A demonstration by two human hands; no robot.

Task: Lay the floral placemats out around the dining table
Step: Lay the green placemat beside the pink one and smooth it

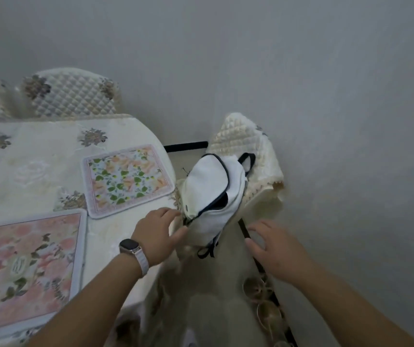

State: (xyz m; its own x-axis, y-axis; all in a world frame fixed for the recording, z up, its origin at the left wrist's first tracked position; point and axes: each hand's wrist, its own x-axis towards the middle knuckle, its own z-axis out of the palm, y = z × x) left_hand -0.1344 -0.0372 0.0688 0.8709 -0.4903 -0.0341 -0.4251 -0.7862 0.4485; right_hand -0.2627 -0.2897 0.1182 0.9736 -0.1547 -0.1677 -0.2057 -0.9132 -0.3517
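Both arms reach forward, left hand (159, 232) and right hand (275, 249) spread, palms down.

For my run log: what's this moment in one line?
mats: on table | left hand: at bag | right hand: open, empty

Single head-worn wide-angle view, looking forward and steeply down from standing height. It faces the table (50, 156) edge at left, a grey wall (326, 96) ahead, both forearms entering close from below.
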